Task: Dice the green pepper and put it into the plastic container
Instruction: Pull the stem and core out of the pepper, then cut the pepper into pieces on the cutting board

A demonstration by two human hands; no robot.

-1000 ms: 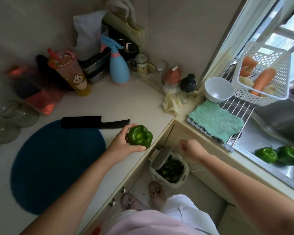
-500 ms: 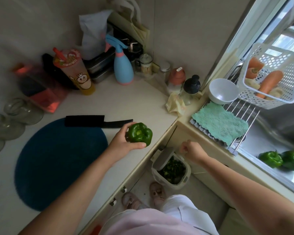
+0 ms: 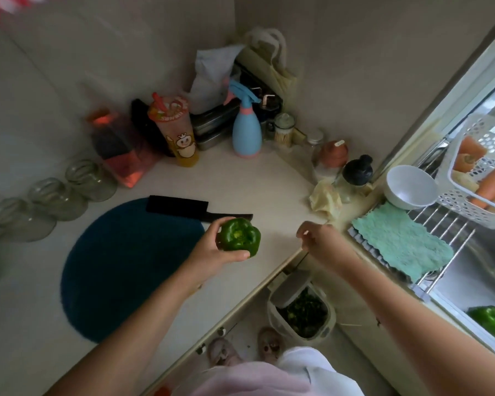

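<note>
The left hand [image 3: 212, 254] grips the green pepper [image 3: 239, 238], thumb and fingers curled round its glossy, lobed body. It holds the pepper just above the smooth, pale counter [image 3: 269, 187], with the paler, hollowed top turned upward. The right hand [image 3: 319, 240] hovers near it over the counter's front edge, its fingers loosely curled with nothing visible in them. Just behind the pepper lies a flat, matte black knife [image 3: 183, 208], its broad blade overlapping the rim of a round, fuzzy dark-blue mat [image 3: 120, 267]. On the floor below, a rounded white bin [image 3: 327, 330] stands with its lid flipped up, holding dark green scraps. A nubby mint cloth [image 3: 397, 247] drapes over a wire rack [image 3: 455, 230].
</note>
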